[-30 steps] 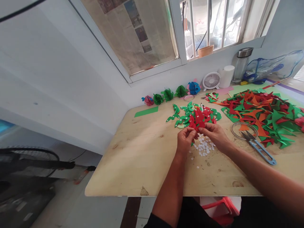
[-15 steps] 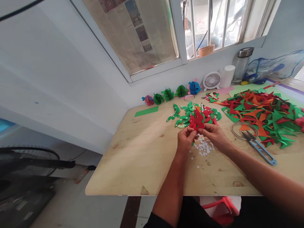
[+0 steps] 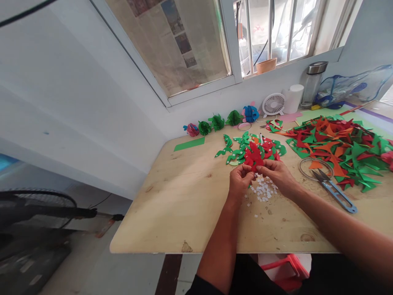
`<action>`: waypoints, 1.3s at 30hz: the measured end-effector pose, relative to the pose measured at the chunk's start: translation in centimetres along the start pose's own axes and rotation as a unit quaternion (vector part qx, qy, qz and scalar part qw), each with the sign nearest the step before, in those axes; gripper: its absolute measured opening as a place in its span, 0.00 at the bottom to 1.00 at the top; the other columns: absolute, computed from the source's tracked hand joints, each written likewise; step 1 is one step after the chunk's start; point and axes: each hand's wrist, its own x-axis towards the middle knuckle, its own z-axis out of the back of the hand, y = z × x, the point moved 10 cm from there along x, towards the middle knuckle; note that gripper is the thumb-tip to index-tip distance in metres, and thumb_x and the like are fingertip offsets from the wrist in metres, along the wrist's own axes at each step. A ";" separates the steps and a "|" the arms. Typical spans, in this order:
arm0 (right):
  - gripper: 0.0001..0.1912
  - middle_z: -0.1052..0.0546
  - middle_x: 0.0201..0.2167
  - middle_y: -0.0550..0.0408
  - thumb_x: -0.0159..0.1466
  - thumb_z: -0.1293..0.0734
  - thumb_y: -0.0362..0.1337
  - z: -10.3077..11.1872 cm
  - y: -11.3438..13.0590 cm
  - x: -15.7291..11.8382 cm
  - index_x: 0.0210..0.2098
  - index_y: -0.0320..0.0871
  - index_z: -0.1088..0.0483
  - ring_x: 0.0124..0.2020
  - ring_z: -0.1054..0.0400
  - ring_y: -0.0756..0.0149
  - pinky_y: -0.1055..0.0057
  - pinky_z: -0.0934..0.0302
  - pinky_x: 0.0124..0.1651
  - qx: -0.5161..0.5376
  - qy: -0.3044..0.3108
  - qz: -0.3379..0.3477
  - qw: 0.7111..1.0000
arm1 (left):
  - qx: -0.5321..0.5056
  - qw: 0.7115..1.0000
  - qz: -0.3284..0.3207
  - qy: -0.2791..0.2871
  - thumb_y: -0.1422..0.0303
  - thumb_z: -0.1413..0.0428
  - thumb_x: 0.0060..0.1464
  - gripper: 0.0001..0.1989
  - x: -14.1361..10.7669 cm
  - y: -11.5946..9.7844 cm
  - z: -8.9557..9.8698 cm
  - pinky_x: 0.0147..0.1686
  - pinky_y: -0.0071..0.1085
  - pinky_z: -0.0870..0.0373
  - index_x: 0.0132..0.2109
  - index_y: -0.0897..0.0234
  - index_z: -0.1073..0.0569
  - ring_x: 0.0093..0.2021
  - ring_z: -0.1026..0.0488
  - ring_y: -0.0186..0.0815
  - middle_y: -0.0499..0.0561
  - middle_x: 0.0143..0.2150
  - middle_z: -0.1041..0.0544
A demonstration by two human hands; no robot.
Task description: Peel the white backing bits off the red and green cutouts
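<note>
Between my two hands is a red paper cutout (image 3: 253, 156), its lower edge pinched from both sides. My left hand (image 3: 241, 179) is closed on its left part, thumb and fingers together. My right hand (image 3: 278, 174) grips the right part the same way. Behind the cutout lies a cluster of green cut shapes (image 3: 242, 143) and red ones (image 3: 270, 149), many bearing small white squares. Loose white squares (image 3: 264, 191) are scattered on the table just below my hands.
On the wooden table (image 3: 172, 205) are blue-handled snips (image 3: 339, 194), a tape ring (image 3: 302, 168) and a heap of red, orange and green scraps (image 3: 344, 147). Along the wall stand paper figures (image 3: 217, 122), a small fan (image 3: 274, 104) and a bottle (image 3: 313, 84).
The red cutout has shifted and turned slightly between my fingers. Both hands stay in nearly the same place, still gripping it.
</note>
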 end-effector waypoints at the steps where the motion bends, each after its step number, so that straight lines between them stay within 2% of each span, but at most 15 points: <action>1: 0.18 0.35 0.17 0.62 0.50 0.32 0.50 0.1 0.0 0.0 0.21 0.41 0.35 0.21 0.46 0.73 0.73 0.52 0.25 0.003 -0.003 0.002 1.000 | 0.006 1.000 -0.005 0.005 0.70 0.43 0.37 0.06 0.0 -0.1 -0.1 0.20 0.23 0.40 0.27 0.65 0.32 0.20 0.33 0.28 0.45 0.19 0.29; 6: 0.16 0.34 0.18 0.61 0.50 0.31 0.48 0.3 0.1 0.1 0.21 0.41 0.34 0.22 0.45 0.73 0.73 0.51 0.26 0.014 -0.010 0.002 1.000 | 0.025 0.999 -0.029 0.010 0.72 0.45 0.38 0.04 -0.1 -0.7 -0.1 0.21 0.23 0.40 0.27 0.65 0.31 0.21 0.33 0.28 0.46 0.21 0.29; 14: 0.17 0.36 0.18 0.61 0.51 0.33 0.50 0.0 0.2 0.0 0.23 0.41 0.34 0.20 0.46 0.73 0.73 0.52 0.24 -0.026 0.002 0.014 1.000 | 0.018 1.000 -0.014 -0.001 0.66 0.43 0.40 0.08 -0.2 -0.4 -0.1 0.19 0.23 0.41 0.27 0.65 0.33 0.20 0.32 0.29 0.46 0.19 0.29; 19: 0.18 0.38 0.17 0.62 0.52 0.34 0.51 0.0 0.2 0.0 0.21 0.41 0.36 0.19 0.49 0.74 0.74 0.56 0.22 -0.065 -0.003 0.022 0.998 | 0.025 0.999 -0.028 -0.006 0.69 0.43 0.39 0.06 -0.2 -0.6 -0.1 0.22 0.23 0.39 0.25 0.65 0.34 0.20 0.33 0.28 0.45 0.19 0.30; 26: 0.17 0.38 0.17 0.62 0.51 0.33 0.50 0.4 0.3 0.2 0.21 0.41 0.35 0.20 0.49 0.74 0.73 0.55 0.23 -0.039 -0.016 0.025 0.999 | 0.029 0.999 -0.025 -0.001 0.74 0.44 0.37 0.04 -0.3 -0.8 -0.2 0.22 0.23 0.38 0.26 0.65 0.31 0.21 0.32 0.28 0.46 0.21 0.29; 33: 0.16 0.34 0.18 0.60 0.50 0.32 0.49 0.0 0.5 -0.1 0.23 0.41 0.32 0.21 0.46 0.73 0.73 0.51 0.24 -0.022 -0.008 0.010 1.000 | 0.001 0.998 -0.026 -0.065 0.67 0.45 0.43 0.07 0.0 -0.6 1.5 0.20 0.23 0.39 0.31 0.66 0.28 0.18 0.36 0.26 0.44 0.20 0.32; 36: 0.16 0.31 0.20 0.59 0.51 0.32 0.49 -0.1 0.5 -0.1 0.25 0.41 0.29 0.22 0.44 0.72 0.73 0.49 0.25 -0.029 -0.001 0.018 0.999 | 0.027 0.991 -0.061 -0.115 0.68 0.43 0.43 0.07 0.1 -1.2 3.0 0.22 0.23 0.39 0.32 0.66 0.27 0.20 0.37 0.26 0.43 0.19 0.34; 39: 0.16 0.30 0.22 0.58 0.52 0.32 0.49 -0.1 0.1 0.0 0.27 0.41 0.28 0.23 0.43 0.72 0.73 0.49 0.25 -0.032 0.005 0.014 0.999 | 0.059 0.979 -0.108 -0.161 0.72 0.42 0.39 0.09 -0.1 -2.1 4.2 0.28 0.23 0.36 0.34 0.65 0.26 0.27 0.32 0.28 0.46 0.25 0.29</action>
